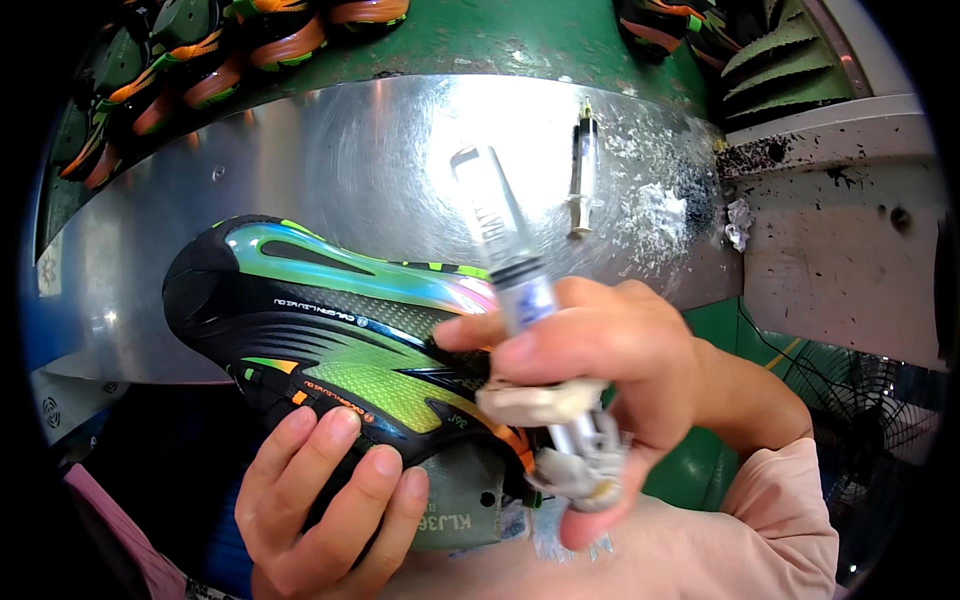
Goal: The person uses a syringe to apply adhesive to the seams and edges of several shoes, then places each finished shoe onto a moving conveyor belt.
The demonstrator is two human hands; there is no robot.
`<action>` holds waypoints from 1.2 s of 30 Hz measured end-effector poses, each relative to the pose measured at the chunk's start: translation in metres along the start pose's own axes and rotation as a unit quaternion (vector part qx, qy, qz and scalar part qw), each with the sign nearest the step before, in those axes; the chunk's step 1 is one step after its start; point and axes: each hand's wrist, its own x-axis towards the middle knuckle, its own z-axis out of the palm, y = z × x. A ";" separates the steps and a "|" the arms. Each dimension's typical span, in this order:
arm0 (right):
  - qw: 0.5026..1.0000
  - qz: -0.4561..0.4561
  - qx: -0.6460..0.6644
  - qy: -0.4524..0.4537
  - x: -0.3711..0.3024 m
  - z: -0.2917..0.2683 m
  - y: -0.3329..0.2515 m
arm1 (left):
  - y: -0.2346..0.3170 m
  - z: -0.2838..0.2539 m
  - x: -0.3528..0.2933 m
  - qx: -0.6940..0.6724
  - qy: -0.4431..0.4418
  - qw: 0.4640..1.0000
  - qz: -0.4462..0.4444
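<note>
In my left hand is a black, green and orange shoe upper, with the fingers curled over its near edge. A grey-green shoe last shows out of its opening; the toe end points left. My right hand is closed round a large clear syringe above the right part of the shoe. The barrel slants up and to the left, and off-white wrapping covers the plunger end. One right finger seems close to the shoe; contact is unclear. The syringe tip is lost in glare.
A second syringe lies on the shiny metal tabletop, beside white residue and a crumpled white scrap. More shoes stand at the far left, others at the far right. A black wire fan is at right.
</note>
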 end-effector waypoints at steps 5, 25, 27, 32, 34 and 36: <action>0.988 0.028 -0.130 -0.082 0.002 -0.014 -0.005 | -0.001 0.001 0.002 0.015 -0.009 1.000 -0.003; 0.851 0.233 0.442 0.161 -0.036 -0.014 -0.047 | 0.004 -0.021 0.012 0.037 -0.029 0.998 -0.031; 0.852 0.249 0.436 0.146 -0.026 -0.009 -0.041 | 0.004 -0.021 0.014 0.036 -0.012 0.999 -0.012; 0.785 0.220 0.561 0.145 -0.024 -0.003 -0.032 | 0.009 -0.019 0.007 0.034 -0.033 0.997 -0.062; 0.807 0.249 0.517 0.140 -0.021 -0.005 -0.031 | 0.009 -0.018 0.006 0.034 -0.033 0.997 -0.064; 0.841 0.292 0.435 0.136 -0.017 -0.008 -0.036 | 0.005 -0.015 0.011 0.035 0.011 0.999 -0.023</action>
